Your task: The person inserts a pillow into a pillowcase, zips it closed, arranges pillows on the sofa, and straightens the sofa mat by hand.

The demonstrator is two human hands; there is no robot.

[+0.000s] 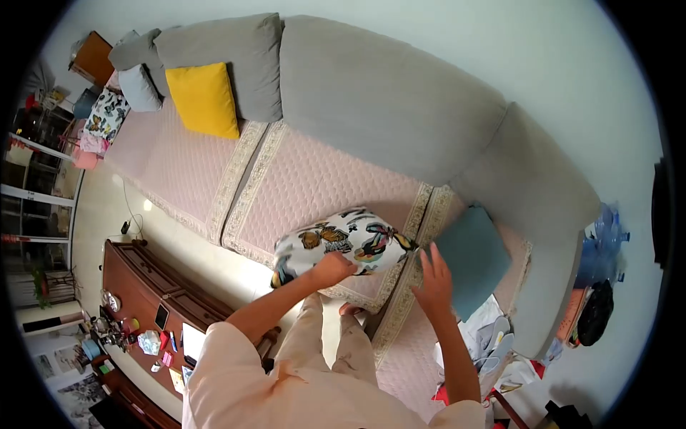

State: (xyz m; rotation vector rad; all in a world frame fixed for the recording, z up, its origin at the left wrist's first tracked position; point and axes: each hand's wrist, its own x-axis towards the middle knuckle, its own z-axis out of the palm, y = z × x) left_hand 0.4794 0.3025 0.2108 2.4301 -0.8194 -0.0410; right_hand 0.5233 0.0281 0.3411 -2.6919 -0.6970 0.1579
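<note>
A white cushion printed with colourful butterflies [343, 242] lies at the front of the sofa seat, just ahead of my legs. My left hand [334, 271] is closed at its near side, and the fingertips are hidden; the fingers appear to grip the fabric. Off the cushion's right end, my right hand [434, 281] has its fingers stretched apart and holds nothing. Beside that hand, a teal cushion [473, 261] rests on the seat near the sofa's corner; I cannot tell whether the fingers touch it.
A grey sofa [379, 93] with pink quilted covers [321, 168] curves around me. A yellow cushion [206, 100] leans on its back. At left stands a cluttered brown wooden desk [143, 300]. Slippers [493, 343] lie at lower right, and water bottles [604, 243] stand beyond the armrest.
</note>
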